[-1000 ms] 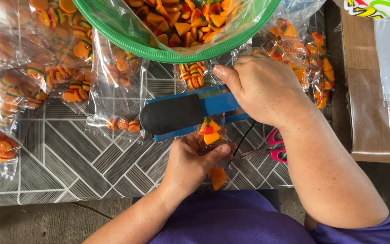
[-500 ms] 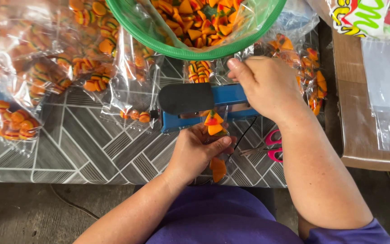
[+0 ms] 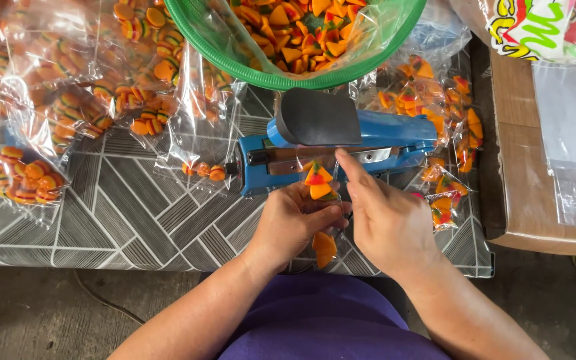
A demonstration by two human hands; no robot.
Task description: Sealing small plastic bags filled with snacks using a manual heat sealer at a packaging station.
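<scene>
The right hand (image 3: 385, 223) has left the blue heat sealer (image 3: 341, 143), whose black handle (image 3: 318, 119) now stands raised. Both hands pinch the small clear candy bag (image 3: 318, 183) at the sealer's near edge; left hand (image 3: 295, 223) grips below. Sealing looks finished; lifting it clear calls for a gentle pull.

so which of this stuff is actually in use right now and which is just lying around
In use:
- left hand holding the small clear bag of orange wedge candies
- right hand, fingers at that bag
- blue tabletop heat sealer with black handle, lid up

Lying about:
- green plastic bowl of candies
- filled clear bags of round striped candies
- brown cardboard box
</scene>
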